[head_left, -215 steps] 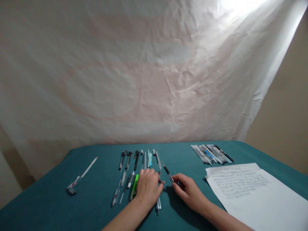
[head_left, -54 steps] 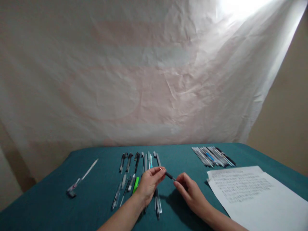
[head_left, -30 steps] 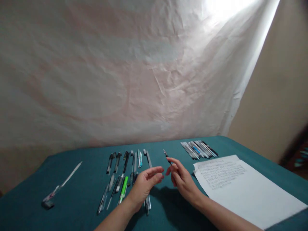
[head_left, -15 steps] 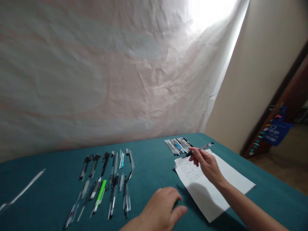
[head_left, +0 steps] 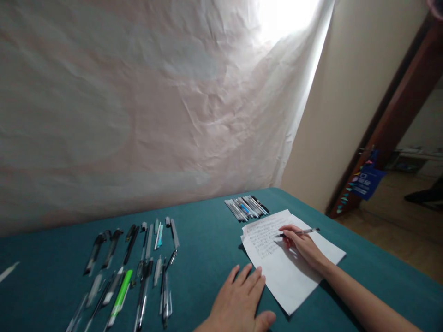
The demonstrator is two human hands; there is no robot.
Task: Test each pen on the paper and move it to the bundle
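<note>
Right hand (head_left: 305,245): I have fingers pinched around a pen (head_left: 311,230) | paper (head_left: 296,281) with handwriting directly beneath that grip | left hand (head_left: 238,297): fingers splayed, holding nothing, left of the grip

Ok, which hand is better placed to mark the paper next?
Probably the right hand: it holds the pen over the paper, tip toward the written lines. The left hand is palm down without a pen, beside the paper's edge, seemingly better suited to steadying.
</note>
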